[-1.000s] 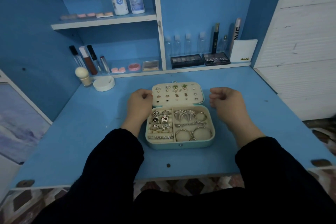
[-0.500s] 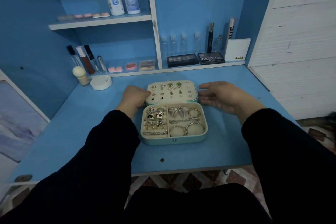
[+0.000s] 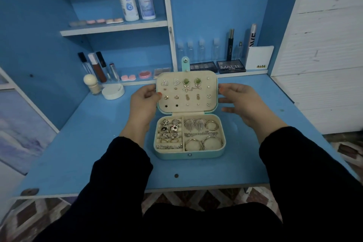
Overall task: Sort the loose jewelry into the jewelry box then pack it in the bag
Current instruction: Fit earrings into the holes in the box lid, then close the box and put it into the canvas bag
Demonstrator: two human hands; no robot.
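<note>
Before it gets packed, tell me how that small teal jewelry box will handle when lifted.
Probably light and rigid: the small teal jewelry box has firm, straight walls. Its hinged lid, pinched by the left hand, would likely flop if released. The loose metal hoops may slide out unless it's closed and kept level.

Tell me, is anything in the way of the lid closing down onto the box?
Nothing visible does. The left hand grips the raised lid, the right hand touches its other edge, and the jewelry lies down inside the tray.
</note>
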